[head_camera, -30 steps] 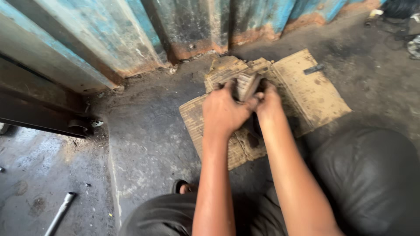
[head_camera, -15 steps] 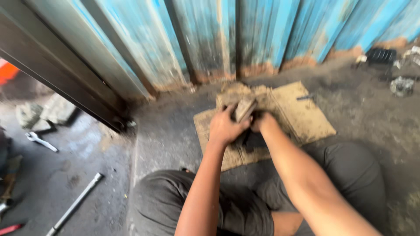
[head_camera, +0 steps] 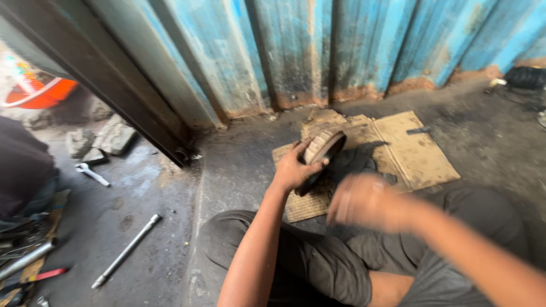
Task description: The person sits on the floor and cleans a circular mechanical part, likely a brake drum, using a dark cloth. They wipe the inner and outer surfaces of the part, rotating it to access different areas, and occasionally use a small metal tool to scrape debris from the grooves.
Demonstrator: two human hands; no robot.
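brake shoe [head_camera: 321,149] | left hand [head_camera: 293,170] grip pinching its edge | right hand [head_camera: 358,200] blurred, grip unclear

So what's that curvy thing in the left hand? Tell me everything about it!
The curved part looks like a worn metal arc with a pale, ridged outer face and a dark inner side. It is dirty and dusty. The left hand grips its lower end and holds it tilted above the cardboard sheets on the floor. The right hand, blurred, is clear of it.

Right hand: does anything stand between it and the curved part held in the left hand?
Nothing visible does. The right hand, blurred, is just right of the curved part gripped by the left hand, with only cardboard behind.
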